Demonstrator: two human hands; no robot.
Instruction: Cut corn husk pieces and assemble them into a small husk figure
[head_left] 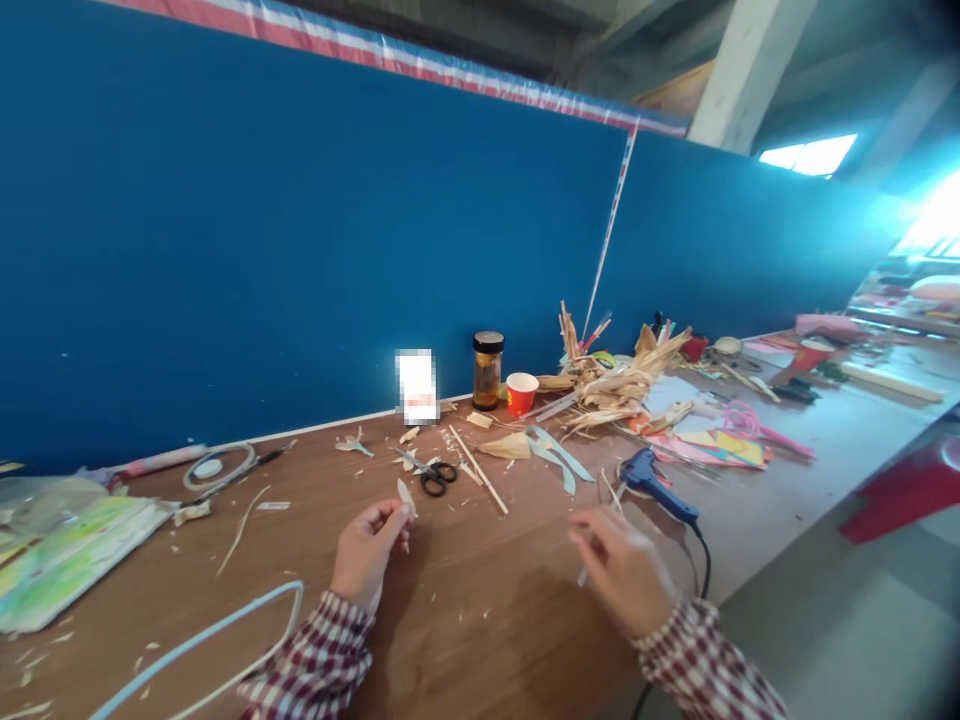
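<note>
My left hand point(369, 550) pinches a small pale petal-shaped piece point(406, 496) between thumb and fingers, just above the brown table. Black-handled scissors point(435, 478) lie right beyond it, beside a thin pale stick point(480, 472). Over the right part of the table, my right hand point(626, 572) is closed and a little blurred. Thin pale bits show at its fingers, but what it holds cannot be made out. Nearest to it lies a blue glue gun point(652, 485), its cable running down behind the wrist. A dried corn husk piece point(506, 446) and light blue ribbon strips point(559, 460) lie between the hands.
Along the blue partition point(337, 220) stand a black-lidded jar point(488, 372), a red paper cup point(521, 395) and a heap of dried husks point(619, 385). A painted sheet point(82, 560) and a light blue wire loop point(202, 630) lie left. A red stool point(907, 490) is right.
</note>
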